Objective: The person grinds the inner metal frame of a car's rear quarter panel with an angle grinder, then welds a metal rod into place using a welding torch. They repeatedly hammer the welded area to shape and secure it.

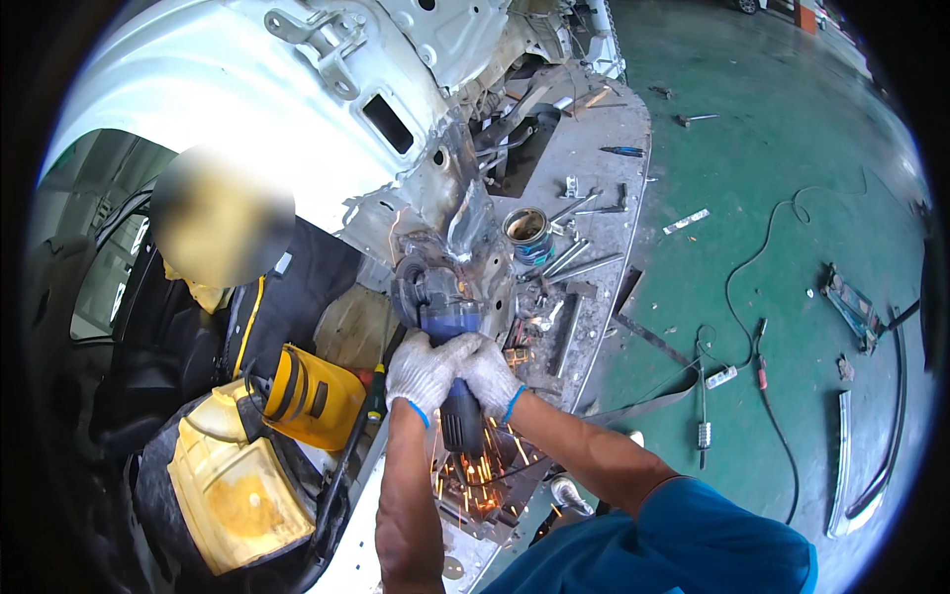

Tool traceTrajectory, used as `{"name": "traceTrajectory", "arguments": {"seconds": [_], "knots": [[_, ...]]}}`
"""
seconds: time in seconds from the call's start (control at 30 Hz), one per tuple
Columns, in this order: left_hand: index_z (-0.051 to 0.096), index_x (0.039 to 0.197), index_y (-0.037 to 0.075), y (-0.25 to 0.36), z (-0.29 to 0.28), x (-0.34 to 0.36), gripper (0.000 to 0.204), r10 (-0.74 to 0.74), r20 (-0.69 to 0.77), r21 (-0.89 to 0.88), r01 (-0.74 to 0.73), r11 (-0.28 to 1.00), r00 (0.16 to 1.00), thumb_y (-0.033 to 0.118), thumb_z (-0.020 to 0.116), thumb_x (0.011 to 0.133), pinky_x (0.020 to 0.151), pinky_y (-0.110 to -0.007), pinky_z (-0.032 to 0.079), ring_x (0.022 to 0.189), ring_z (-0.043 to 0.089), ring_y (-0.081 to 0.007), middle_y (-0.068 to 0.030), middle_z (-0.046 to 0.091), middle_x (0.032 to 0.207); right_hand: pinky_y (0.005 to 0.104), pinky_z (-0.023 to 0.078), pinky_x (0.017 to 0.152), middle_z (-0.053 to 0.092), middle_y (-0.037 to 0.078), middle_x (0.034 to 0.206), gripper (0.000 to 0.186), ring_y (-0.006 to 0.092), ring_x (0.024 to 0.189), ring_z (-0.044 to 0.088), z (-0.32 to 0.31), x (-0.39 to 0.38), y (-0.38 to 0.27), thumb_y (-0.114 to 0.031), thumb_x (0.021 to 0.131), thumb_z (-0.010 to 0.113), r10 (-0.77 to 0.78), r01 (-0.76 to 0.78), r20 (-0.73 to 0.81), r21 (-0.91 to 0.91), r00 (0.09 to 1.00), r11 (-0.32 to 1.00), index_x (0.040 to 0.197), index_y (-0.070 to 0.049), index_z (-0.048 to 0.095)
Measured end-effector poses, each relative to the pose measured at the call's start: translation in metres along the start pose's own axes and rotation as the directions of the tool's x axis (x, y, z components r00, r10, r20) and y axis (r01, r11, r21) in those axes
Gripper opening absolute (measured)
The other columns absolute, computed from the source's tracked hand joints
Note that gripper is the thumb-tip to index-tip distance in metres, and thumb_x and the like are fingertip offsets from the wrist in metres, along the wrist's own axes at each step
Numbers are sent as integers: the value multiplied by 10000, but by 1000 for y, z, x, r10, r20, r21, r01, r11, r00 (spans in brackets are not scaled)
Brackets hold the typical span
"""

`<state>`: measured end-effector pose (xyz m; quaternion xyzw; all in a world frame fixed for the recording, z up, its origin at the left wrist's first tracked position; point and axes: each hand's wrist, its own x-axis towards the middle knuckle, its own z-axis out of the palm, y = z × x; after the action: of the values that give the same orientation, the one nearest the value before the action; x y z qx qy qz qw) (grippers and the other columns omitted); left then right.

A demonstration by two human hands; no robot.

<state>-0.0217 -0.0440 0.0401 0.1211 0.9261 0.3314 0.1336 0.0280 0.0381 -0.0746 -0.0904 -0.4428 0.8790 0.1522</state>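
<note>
Both hands, in white knit gloves with blue cuffs, grip a blue and black angle grinder (445, 317). My left hand (416, 371) wraps its body from the left, and my right hand (480, 366) closes round it from the right. The grinder's guarded head is against a rusty, bare-metal section of a white car body (465, 223). Orange sparks (475, 475) spray below the grinder, toward the lower edge of the view.
Tools and a tin can (527, 233) lie on a metal platform (604, 119) at right. A cable (732, 297), bars and a jack-like tool (851, 307) lie on the green floor (752, 148). Yellow plastic pieces (237, 475) and a blurred yellow shape (223, 218) are at left.
</note>
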Motion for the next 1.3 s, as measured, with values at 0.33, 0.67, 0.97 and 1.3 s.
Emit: {"name": "traceTrajectory", "arguments": {"seconds": [0.33, 0.67, 0.97, 1.3], "knots": [[739, 1149, -130, 8, 6, -13, 788, -67, 78, 5, 67, 998, 995, 549, 887, 776, 879, -434, 590, 985, 764, -329, -266, 783, 1091, 387, 628, 794, 759, 115, 1074, 379, 218, 911, 736, -8, 3, 31, -104, 853, 806, 134, -133, -10, 91, 991, 987, 1208, -12, 713], [719, 1218, -143, -46, 27, -46, 970, -175, 148, 99, 161, 982, 973, 724, 768, 786, 1008, -496, 563, 1156, 726, -489, -379, 732, 1202, 396, 623, 800, 738, 100, 1079, 347, 215, 929, 725, -1, -65, 46, -93, 900, 744, 302, -271, -100, 247, 948, 930, 1234, -28, 678], [752, 1167, -72, -8, 4, -11, 712, 20, 4, 337, -20, 941, 1000, 558, 817, 842, 888, -440, 581, 990, 763, -345, -267, 780, 1092, 390, 627, 847, 731, 111, 1122, 356, 219, 958, 724, 19, -18, 32, -92, 911, 760, 224, -163, -140, 349, 964, 923, 1252, -36, 678], [770, 1150, -35, -16, -6, -10, 584, 2, 101, 161, -19, 987, 995, 465, 849, 858, 850, -408, 578, 927, 746, -270, -209, 791, 1043, 381, 620, 849, 738, 108, 1104, 448, 208, 969, 715, 18, -12, 45, -83, 865, 796, 88, -55, -149, 211, 985, 976, 1273, 24, 645]]}}
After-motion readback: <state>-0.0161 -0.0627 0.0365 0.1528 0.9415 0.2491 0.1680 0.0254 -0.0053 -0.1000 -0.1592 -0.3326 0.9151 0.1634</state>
